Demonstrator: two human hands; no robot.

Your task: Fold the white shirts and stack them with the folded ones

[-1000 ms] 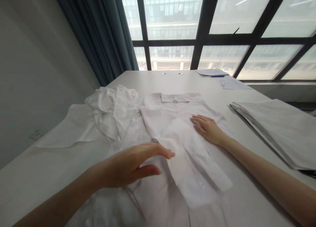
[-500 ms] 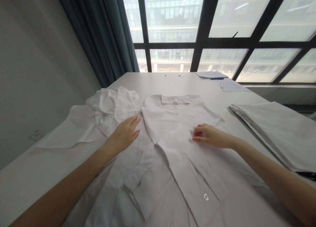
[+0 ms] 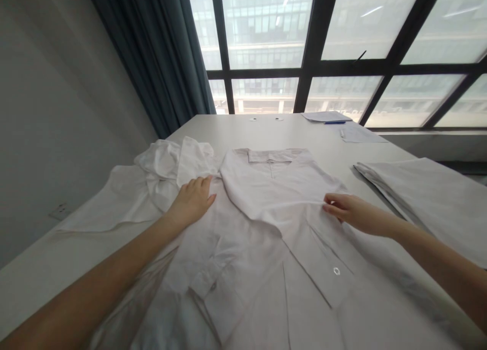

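Observation:
A white button-up shirt [image 3: 274, 187] is spread out in front of me, its collar toward the window. My right hand [image 3: 348, 210] pinches the cloth of a folded-over sleeve on the right side, and creases run from the fingertips across the shirt. The cuff of that sleeve, with a pale button [image 3: 337, 271], points down toward me. On the left edge rests my left hand [image 3: 193, 198], pressed on the fabric with its thumb apart from the fingers. Another cuff [image 3: 213, 289] lies below it, at the lower middle.
A crumpled white garment [image 3: 160, 172] lies to the left on the white table [image 3: 228, 129]. Folded white cloth [image 3: 429, 193] sits at the right on something dark. Papers [image 3: 323, 116] and a blue pen [image 3: 335, 122] are near the far edge, before the window.
My right hand has moved right, drawing the sleeve and its cuff to the right and slightly away from me. My left hand stays nearly in place, its fingers a little more bent.

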